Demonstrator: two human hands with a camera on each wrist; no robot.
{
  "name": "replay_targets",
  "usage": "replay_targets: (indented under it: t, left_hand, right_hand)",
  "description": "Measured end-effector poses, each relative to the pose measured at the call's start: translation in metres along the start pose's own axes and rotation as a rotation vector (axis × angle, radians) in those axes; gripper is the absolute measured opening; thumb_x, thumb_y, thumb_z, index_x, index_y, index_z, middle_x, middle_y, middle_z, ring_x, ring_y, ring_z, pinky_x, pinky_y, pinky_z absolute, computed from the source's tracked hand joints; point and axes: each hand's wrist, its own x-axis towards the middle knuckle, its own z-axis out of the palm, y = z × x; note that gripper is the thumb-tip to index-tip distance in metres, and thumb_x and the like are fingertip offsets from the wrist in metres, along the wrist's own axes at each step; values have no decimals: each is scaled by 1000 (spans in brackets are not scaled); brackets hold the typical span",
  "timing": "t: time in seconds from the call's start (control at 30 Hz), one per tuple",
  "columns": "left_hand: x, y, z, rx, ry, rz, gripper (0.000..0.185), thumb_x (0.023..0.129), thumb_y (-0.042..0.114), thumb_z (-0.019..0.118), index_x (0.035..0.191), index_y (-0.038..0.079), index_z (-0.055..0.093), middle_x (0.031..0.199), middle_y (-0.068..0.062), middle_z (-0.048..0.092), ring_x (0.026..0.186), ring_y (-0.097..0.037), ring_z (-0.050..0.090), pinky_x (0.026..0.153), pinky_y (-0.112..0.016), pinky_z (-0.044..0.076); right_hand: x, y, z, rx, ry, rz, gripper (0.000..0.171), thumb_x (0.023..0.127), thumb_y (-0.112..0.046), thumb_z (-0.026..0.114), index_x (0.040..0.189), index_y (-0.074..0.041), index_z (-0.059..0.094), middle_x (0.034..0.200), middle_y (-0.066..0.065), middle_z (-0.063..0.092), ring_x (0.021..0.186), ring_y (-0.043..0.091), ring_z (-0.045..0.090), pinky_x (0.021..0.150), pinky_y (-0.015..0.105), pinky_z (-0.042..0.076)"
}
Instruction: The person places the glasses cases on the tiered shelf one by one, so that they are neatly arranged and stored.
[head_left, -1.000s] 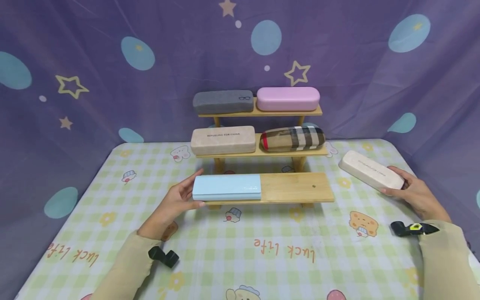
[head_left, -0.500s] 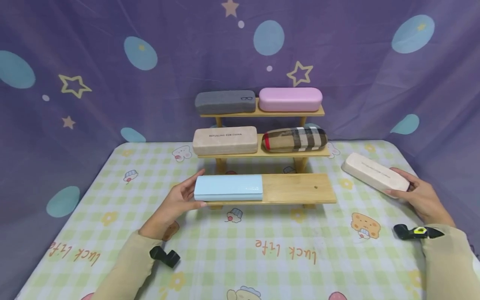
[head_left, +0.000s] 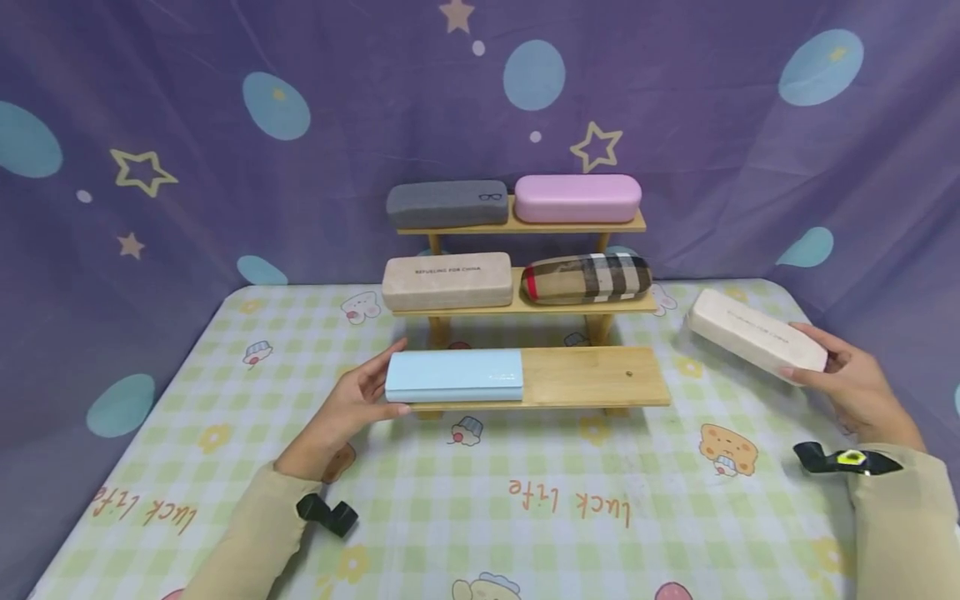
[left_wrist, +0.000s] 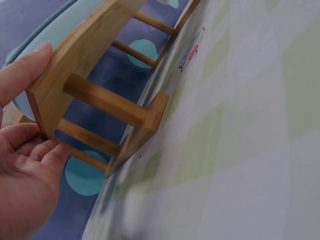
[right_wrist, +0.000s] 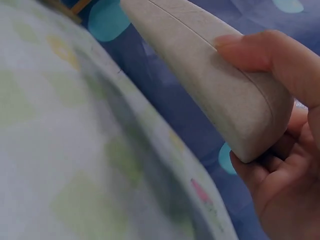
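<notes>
In the head view my right hand [head_left: 862, 387] grips the near end of a cream glasses case [head_left: 753, 333] with printed lettering. The right wrist view shows the cream case [right_wrist: 210, 75] held above the cloth, thumb on one side and fingers at the other. My left hand [head_left: 352, 408] holds the left end of the bottom shelf of a three-tier wooden stand [head_left: 592, 375]. Thumb and fingers pinch the board's end [left_wrist: 75, 60] in the left wrist view. A light blue glasses case [head_left: 453, 375] lies on that shelf's left half, beside the hand.
On the middle shelf sit a beige lettered case [head_left: 447, 282] and a plaid case [head_left: 587, 278]. The top shelf bears a grey case [head_left: 447, 204] and a pink case [head_left: 577, 198]. A checked tablecloth [head_left: 420, 517] covers the table, with a purple curtain [head_left: 375, 108] behind.
My right hand has lifted the cream glasses case off the tablecloth and shifted it slightly right. The left hand has stayed at the end of the shelf.
</notes>
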Motion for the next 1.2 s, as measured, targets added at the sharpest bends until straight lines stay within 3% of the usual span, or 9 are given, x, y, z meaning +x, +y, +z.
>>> replay_targets:
  t: [0.1,0.17,0.27,0.4,0.57,0.8,1.03,1.2]
  left_hand:
    - [0,0,0,5,2,0,89,75,-3,75,149,5,26,150,-23,27,126,-6,44,101,-14,35]
    - [0,0,0,12,2,1,89,75,-3,75,149,4,26,150,-23,28,126,-6,44,100,-14,35]
    - [1,2,0,18,-5,10,88,76,-4,74,149,4,26,149,-22,30,126,-7,44,100,-15,36]
    - [1,3,0,11,-9,24,88,76,-4,74,149,5,25,149,-23,30,126,-7,45,100,-17,37]
    - [1,3,0,0,-11,22,89,75,-4,75,149,4,25,149,-25,27,124,-6,46,100,-16,38]
    - [0,2,1,-7,-11,6,89,75,-5,74,149,5,25,149,-23,28,124,-6,46,100,-16,37]
    - [0,2,0,-2,-6,9,89,75,-5,75,149,4,25,150,-25,27,124,-6,46,100,-15,37]
    - [0,1,0,20,1,2,88,75,-3,75,149,6,27,149,-22,30,125,-6,45,99,-15,37]
  right_hand:
    - [0,-12,5,23,-14,-41,66,76,19,65,130,-18,58,105,-17,65,78,-3,58,55,11,48]
    - [0,-19,8,125,-58,-102,67,72,29,59,127,-10,61,109,-10,66,92,-1,59,70,12,50]
    - [-1,-30,11,199,-134,-167,70,70,35,52,127,-4,59,114,-4,66,96,3,61,72,14,52]
    - [-3,-45,15,219,-216,-231,73,67,40,47,131,3,53,119,2,64,100,7,61,74,17,52]
    - [-11,-62,27,198,-280,-283,75,66,41,46,134,9,46,122,4,62,100,9,62,74,18,53]
    - [-17,-82,54,58,-379,-309,77,63,38,54,134,11,43,122,3,61,95,6,63,70,18,53]
    - [-9,-80,81,14,-498,-352,76,63,35,58,134,11,44,122,3,61,98,6,61,72,17,53]
    - [-4,-74,97,14,-530,-342,76,64,33,59,134,9,45,120,2,61,98,6,61,72,18,53]
